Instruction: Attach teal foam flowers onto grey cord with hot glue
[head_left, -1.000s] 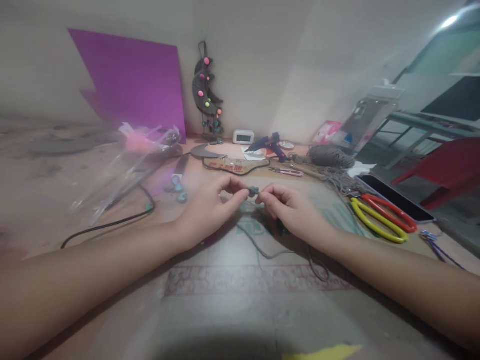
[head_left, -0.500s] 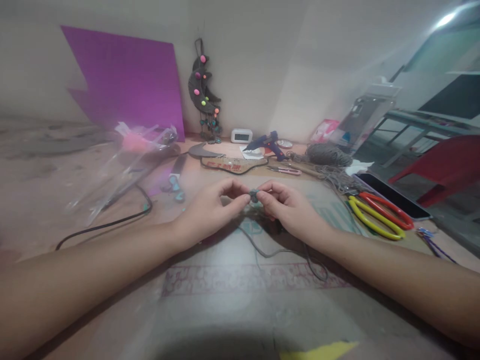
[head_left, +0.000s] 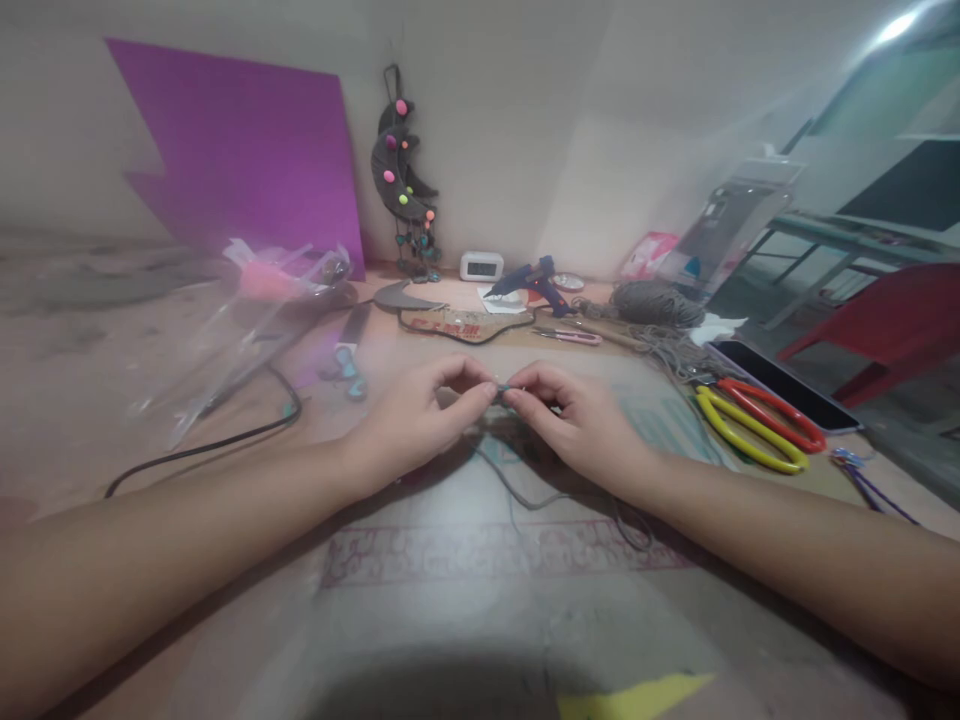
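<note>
Between the fingertips of both hands is a small dark grey-green piece point(head_left: 503, 391), mostly covered by the fingers; its kind I cannot make out. My left hand point(head_left: 439, 408) pinches it from the left with thumb and forefinger. From the right, my right hand point(head_left: 574, 412) pinches it the same way. A thin grey cord point(head_left: 517, 492) runs from under the hands across the work surface and loops below the right wrist. Whether it joins the small piece is hidden.
Scissors with red and yellow handles point(head_left: 754, 430) and a phone point(head_left: 784, 385) lie right. Behind the hands are thread snips point(head_left: 574, 337), a glue gun point(head_left: 536, 282), grey yarn point(head_left: 656, 303) and a small clock point(head_left: 481, 266). A black cable point(head_left: 202, 452) and plastic bag point(head_left: 262, 285) lie left.
The fingertips have drawn closer together, and less of the small dark piece shows between them. The view has shifted slightly; the things on the table stay in place.
</note>
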